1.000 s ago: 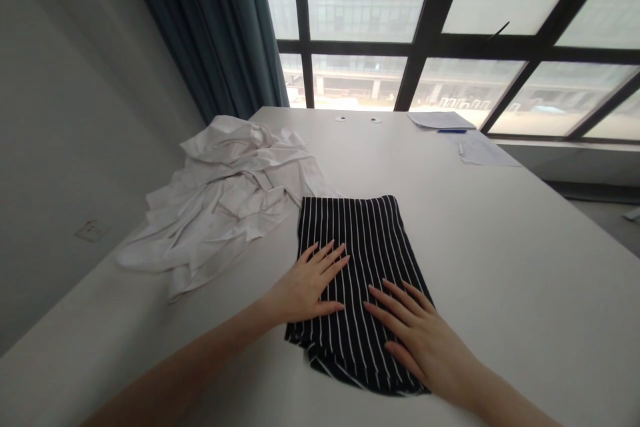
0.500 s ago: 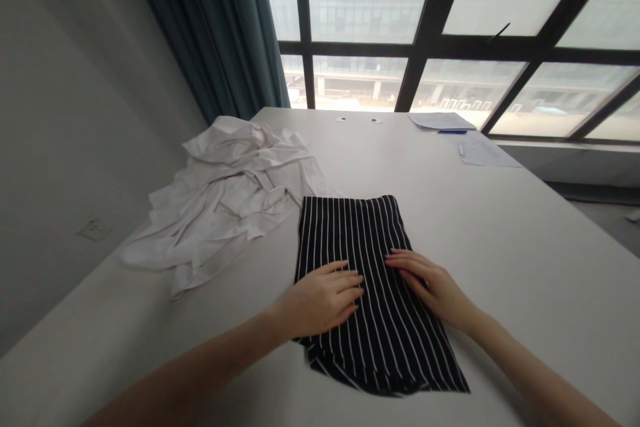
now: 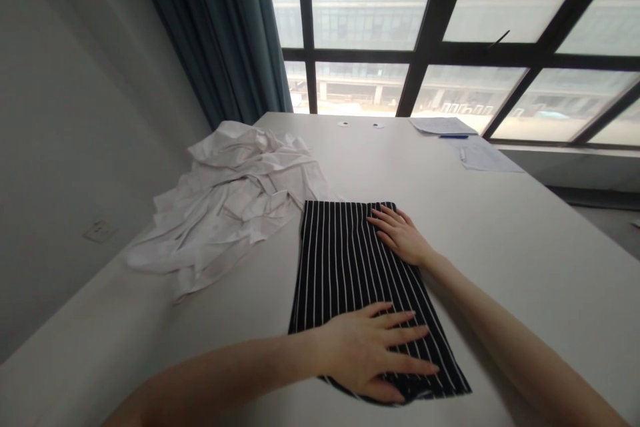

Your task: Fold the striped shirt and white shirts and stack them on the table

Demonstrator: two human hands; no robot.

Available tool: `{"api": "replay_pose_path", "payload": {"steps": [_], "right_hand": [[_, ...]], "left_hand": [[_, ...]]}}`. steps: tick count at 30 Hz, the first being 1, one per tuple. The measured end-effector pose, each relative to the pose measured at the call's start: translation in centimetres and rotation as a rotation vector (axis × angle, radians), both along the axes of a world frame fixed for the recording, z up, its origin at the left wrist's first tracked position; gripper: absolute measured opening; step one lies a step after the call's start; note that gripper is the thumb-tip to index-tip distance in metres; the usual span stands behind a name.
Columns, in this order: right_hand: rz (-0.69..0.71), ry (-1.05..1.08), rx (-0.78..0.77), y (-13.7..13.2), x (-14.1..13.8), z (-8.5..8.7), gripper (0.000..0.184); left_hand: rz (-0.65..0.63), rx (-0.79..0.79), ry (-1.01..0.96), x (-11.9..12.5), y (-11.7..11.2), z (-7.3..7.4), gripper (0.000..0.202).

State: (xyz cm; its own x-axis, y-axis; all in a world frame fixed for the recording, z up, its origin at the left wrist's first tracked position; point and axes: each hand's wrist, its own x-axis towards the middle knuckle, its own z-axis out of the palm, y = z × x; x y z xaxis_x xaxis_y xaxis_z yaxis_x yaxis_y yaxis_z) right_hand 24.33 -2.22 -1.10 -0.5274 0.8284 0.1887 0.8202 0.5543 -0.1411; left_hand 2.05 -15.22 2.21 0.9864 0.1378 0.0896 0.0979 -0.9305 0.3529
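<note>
The left hand (image 3: 365,350) and right hand (image 3: 400,235) lie well apart, both open and flat, pressing without gripping a black cloth with white pinstripes (image 3: 350,280). This striped cloth lies smoothed into a long strip on a white table (image 3: 525,267). The left hand rests on its near end, where layers show along the edge; the right rests at its far corner. To its left, a white cloth (image 3: 230,203) lies crumpled and unfolded. Beyond it lie sheets of paper (image 3: 443,125) and a blue pen (image 3: 454,137), then a dark-framed window (image 3: 360,7). Farther left hang a teal curtain (image 3: 215,27) and a grey wall (image 3: 60,147) with a socket plate (image 3: 99,231).
</note>
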Motion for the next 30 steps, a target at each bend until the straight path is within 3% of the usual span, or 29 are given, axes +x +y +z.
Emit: {"api": "replay_pose_path", "payload": {"steps": [9,15,20,24,30], "right_hand": [[-0.092,-0.004,-0.099,3.0,-0.9,0.1,0.049],[-0.151,-0.044,-0.112,2.6,-1.3,0.8,0.049],[-0.267,-0.137,-0.083,0.0,-0.1,1.6,0.048],[-0.392,-0.241,-0.026,-3.3,2.4,1.9,0.048],[-0.512,-0.425,0.072,-10.2,4.4,2.9,0.045]], "left_hand": [[-0.005,0.053,-0.034,0.1,-0.1,0.0,0.055],[-0.006,0.02,-0.018,-0.1,-0.7,0.7,0.068],[0.004,-0.102,0.019,-1.4,-1.3,1.1,0.066],[0.03,-0.226,0.064,-4.0,-0.9,1.7,0.066],[0.236,-0.451,0.067,-9.7,1.8,2.0,0.071]]}}
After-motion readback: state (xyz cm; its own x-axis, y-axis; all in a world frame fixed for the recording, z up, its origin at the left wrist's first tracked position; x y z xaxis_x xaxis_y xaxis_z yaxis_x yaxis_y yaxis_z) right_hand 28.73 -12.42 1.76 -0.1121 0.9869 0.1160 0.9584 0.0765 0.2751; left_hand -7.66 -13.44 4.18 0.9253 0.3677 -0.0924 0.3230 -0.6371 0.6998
